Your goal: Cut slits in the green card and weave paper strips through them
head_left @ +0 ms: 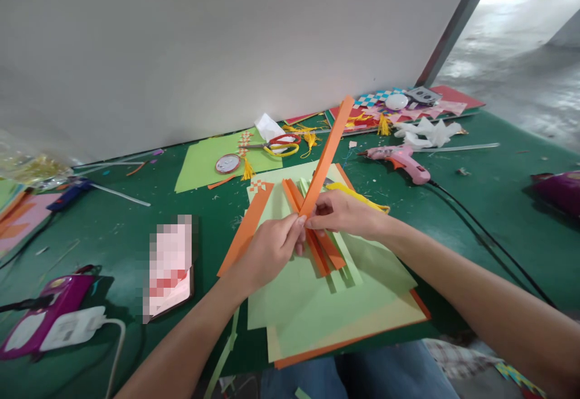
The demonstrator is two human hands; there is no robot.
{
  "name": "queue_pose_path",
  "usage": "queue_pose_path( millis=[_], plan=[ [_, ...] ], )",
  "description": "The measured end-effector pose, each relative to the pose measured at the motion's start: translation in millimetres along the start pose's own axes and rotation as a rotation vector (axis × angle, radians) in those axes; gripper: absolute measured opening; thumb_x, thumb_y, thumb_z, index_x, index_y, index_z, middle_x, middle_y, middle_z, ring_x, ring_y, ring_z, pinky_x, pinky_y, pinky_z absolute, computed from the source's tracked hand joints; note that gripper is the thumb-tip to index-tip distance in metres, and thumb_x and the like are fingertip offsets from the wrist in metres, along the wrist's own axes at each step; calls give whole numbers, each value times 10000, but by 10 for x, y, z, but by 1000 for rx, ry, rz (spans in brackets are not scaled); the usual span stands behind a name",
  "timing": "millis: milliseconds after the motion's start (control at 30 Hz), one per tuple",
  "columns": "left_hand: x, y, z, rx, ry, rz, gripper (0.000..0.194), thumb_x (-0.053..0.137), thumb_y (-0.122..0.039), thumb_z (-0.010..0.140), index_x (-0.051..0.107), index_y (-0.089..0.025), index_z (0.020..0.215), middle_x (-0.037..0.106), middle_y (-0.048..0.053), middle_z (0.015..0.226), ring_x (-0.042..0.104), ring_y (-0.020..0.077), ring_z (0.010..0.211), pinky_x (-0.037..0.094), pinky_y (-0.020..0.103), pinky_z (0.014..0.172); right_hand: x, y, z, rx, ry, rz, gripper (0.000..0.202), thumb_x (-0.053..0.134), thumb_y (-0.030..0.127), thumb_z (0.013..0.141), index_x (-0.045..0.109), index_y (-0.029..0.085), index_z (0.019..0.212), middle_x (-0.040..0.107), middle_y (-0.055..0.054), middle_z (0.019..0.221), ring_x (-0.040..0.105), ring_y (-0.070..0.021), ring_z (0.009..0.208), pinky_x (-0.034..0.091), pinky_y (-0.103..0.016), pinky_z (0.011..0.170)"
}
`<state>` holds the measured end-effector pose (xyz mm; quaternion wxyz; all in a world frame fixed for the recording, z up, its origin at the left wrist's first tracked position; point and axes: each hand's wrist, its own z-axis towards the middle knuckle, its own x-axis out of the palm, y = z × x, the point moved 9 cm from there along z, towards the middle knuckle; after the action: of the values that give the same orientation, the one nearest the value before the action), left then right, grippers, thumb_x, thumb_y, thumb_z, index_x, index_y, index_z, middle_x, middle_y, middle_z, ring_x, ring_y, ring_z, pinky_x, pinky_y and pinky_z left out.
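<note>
At frame centre, holding a tilted orange strip (330,145) in left hand (277,239), with right hand (339,211) close beside, above green sheets (290,302).

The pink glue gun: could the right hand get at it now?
Probably yes. The pink glue gun lies beyond the right hand, with only a low yellow tool near the way. That hand is at the orange strip and may need to leave it.

No text, brand or number could be read. White charging adapter (72,328) carried 1 patch of grey print, too small to make out. Purple power strip (76,293) showed 1 pale mark near its far end, illegible. Smartphone (171,266) screen was pixelated; any wording was unreadable.
</note>
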<state>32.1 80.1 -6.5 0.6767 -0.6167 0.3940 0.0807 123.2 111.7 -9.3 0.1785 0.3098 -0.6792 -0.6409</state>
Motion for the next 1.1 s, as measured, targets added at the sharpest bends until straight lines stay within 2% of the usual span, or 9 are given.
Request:
queue_pose_path(
  millis=[133, 367, 600, 733, 867, 967, 1100],
  plan=[
    [2, 1, -5, -2, 1, 62, 452, 255, -420, 1037, 489, -207, 715, 631, -14, 637, 601, 150, 613, 411, 275, 643, 35, -27, 6, 2, 28, 37, 130, 573, 166, 787, 659, 189, 693, 591, 29, 590, 514, -97, 536, 337, -230, 472],
    [15, 30, -3, 11, 13, 52, 449, 266, -411, 1038, 496, -206, 713, 648, -8, 645, 614, 153, 633, 419, 273, 649, 58, -78, 22, -9, 35, -10, 87, 588, 195, 777, 647, 188, 715, 632, 6, 655, 562, -120, 597, 413, -242, 552],
    [31, -13, -16, -19, 87, -149, 451, 304, -409, 1032, 487, -200, 677, 636, -6, 584, 642, 145, 622, 459, 249, 642, -25, -55, -1, 12, 16, 95, 81, 603, 226, 774, 634, 179, 716, 568, 24, 608, 527, -103, 566, 326, -226, 476],
    [33, -30, -19, -30, 102, -243, 428, 327, -389, 1031, 470, -199, 675, 608, -18, 557, 665, 143, 618, 474, 245, 644, -84, -51, 3, -20, -7, 133, 83, 619, 242, 775, 634, 162, 762, 581, 15, 641, 528, -104, 578, 320, -225, 472],
    [56, -26, -19, -31, 126, -287, 443, 326, -385, 1031, 469, -198, 656, 584, -15, 537, 669, 153, 621, 483, 258, 662, -183, 9, -4, -78, -73, 140, 79, 614, 227, 776, 621, 154, 747, 566, 22, 589, 455, -91, 530, 310, -236, 479],
    [57, -4, -13, -42, 118, -262, 463, 327, -390, 1028, 504, -190, 650, 604, -3, 547, 662, 154, 624, 477, 258, 662, -228, 23, -13, -77, -101, 138, 78, 611, 222, 772, 609, 150, 741, 572, 17, 582, 441, -91, 524, 309, -242, 485],
    [-5, -2, 8, -42, 46, -182, 395, 387, -399, 1008, 574, -179, 738, 687, 13, 657, 638, 156, 647, 443, 256, 634, -182, 21, -12, -87, -73, 126, 71, 609, 216, 764, 608, 153, 732, 570, 16, 602, 492, -102, 549, 319, -244, 491]
  ],
)
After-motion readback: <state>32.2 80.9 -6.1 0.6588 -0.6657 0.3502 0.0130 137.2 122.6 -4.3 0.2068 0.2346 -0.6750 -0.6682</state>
